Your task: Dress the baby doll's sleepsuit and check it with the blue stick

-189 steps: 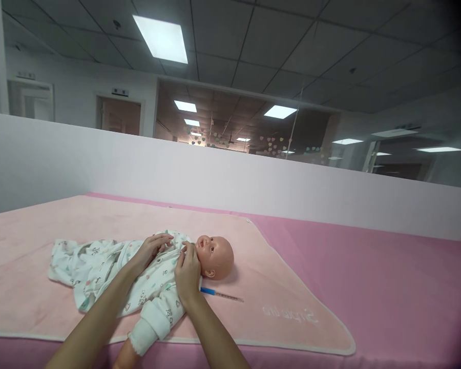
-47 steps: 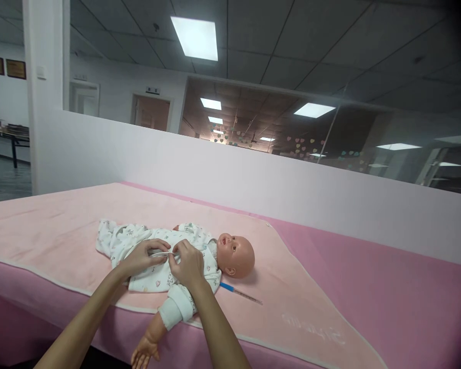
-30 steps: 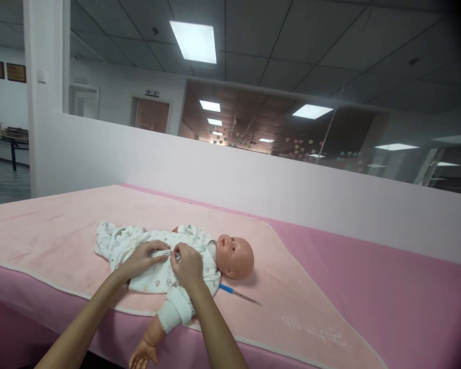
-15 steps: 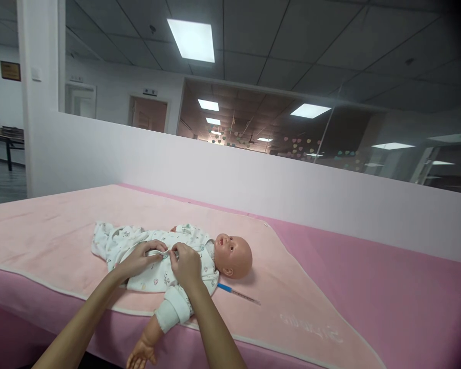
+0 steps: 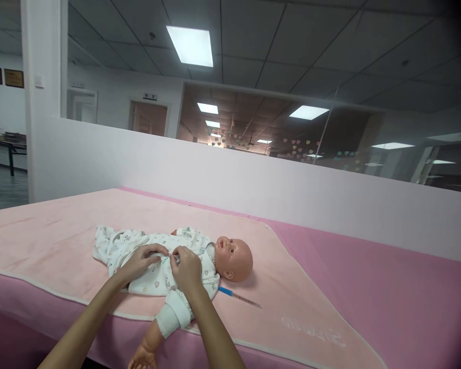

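Note:
A baby doll (image 5: 234,258) lies on its back on a light pink blanket (image 5: 61,230), head to the right. It wears a white printed romper (image 5: 153,274). My left hand (image 5: 141,261) and my right hand (image 5: 185,270) meet over the doll's chest, fingers pinched on the front edges of the romper. One doll arm (image 5: 149,342) hangs over the near edge of the bed. A thin thermometer with a blue end (image 5: 238,297) lies on the blanket just below the doll's head.
The blanket covers a darker pink bed surface (image 5: 388,302). A low white partition wall (image 5: 253,189) runs behind the bed. A white pillar (image 5: 42,102) stands at the left, with glass-walled rooms beyond.
Both hands moved from the doll's neck down to its chest since the oldest frame. Over the last second they stay pinched on the romper with only slight shifts.

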`<state>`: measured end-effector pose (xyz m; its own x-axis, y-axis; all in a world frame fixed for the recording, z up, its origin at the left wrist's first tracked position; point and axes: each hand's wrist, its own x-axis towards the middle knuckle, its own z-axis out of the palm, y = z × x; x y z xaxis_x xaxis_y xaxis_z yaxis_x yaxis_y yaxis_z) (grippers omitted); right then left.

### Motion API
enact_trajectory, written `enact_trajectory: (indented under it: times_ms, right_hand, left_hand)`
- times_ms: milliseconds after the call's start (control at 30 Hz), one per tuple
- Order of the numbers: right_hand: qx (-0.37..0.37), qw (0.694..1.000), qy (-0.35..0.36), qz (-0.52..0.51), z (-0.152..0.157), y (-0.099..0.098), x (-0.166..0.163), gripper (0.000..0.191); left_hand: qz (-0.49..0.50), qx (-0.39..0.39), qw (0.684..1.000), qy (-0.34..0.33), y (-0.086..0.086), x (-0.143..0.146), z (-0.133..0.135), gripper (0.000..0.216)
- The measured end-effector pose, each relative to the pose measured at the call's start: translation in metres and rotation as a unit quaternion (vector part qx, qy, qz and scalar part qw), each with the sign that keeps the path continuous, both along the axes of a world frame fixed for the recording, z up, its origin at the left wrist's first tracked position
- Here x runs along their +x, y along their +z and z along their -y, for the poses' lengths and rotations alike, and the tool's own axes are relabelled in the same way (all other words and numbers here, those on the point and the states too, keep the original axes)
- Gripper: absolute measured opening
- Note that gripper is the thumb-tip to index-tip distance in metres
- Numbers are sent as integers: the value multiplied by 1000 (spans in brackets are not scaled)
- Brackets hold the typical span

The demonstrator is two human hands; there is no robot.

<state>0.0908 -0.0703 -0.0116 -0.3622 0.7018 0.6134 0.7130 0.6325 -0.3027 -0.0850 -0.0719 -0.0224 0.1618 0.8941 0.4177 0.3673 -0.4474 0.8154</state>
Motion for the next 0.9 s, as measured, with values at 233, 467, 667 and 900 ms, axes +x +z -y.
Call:
enact_trajectory:
  times_ms: [233, 467, 667, 900]
  right_hand:
    - [-36, 996, 52, -58, 49, 13, 65, 34]
    - [-145, 975, -133, -104, 61, -16, 182, 23]
    - [-147, 979, -139, 8, 63, -14, 197, 18]
    - [-214, 975, 5, -65, 76, 85, 185, 16]
  left_hand:
    - [-56, 17, 998, 37, 1, 4, 0, 23]
    - [-57, -18, 998, 23, 2, 3, 0, 18]
    - [-3, -39, 999, -21, 3, 0, 0, 25]
    - [6, -30, 1000, 5, 2, 2, 1, 31]
